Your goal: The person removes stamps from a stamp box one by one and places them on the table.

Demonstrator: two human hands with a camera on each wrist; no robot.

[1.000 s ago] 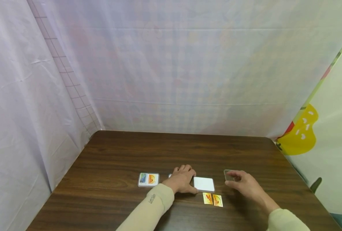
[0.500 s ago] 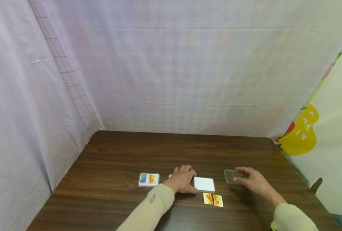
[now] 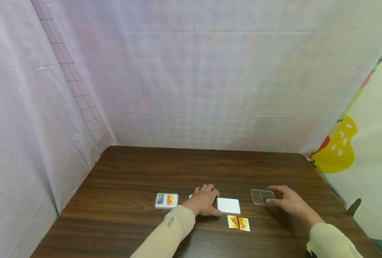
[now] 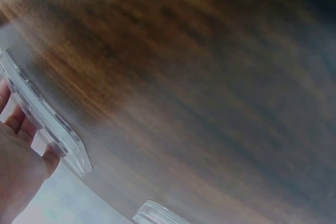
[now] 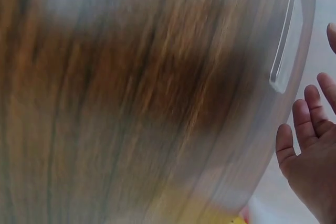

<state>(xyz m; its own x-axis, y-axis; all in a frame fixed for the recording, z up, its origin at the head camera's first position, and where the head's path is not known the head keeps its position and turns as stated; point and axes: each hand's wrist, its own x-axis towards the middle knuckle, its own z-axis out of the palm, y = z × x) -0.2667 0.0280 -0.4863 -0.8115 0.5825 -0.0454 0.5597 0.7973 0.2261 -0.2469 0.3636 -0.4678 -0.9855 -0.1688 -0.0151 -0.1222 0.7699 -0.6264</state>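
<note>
In the head view my left hand [image 3: 203, 201] rests fingers spread over a clear-edged case, most of it hidden beneath; in the left wrist view its fingers touch the edge of that clear case [image 4: 44, 111]. Against the thumb side lies a white card in a clear case [image 3: 228, 206]. A clear plastic cover [image 3: 262, 197] lies flat to the right. My right hand [image 3: 289, 201] is at the cover's right end, fingers and thumb parted; the right wrist view shows a gap between the fingers and the cover [image 5: 289, 45].
Two small yellow-orange picture cards [image 3: 232, 221] lie side by side nearer the table's front. Left of the left hand is a clear case [image 3: 166, 201] with a blue-green picture and an orange one. The dark wooden table [image 3: 191, 165] backs onto a pale curtain [image 3: 191, 71].
My right hand has let go of the clear cover and drawn back to the right, uncovering more of it. The left hand has stayed in place.
</note>
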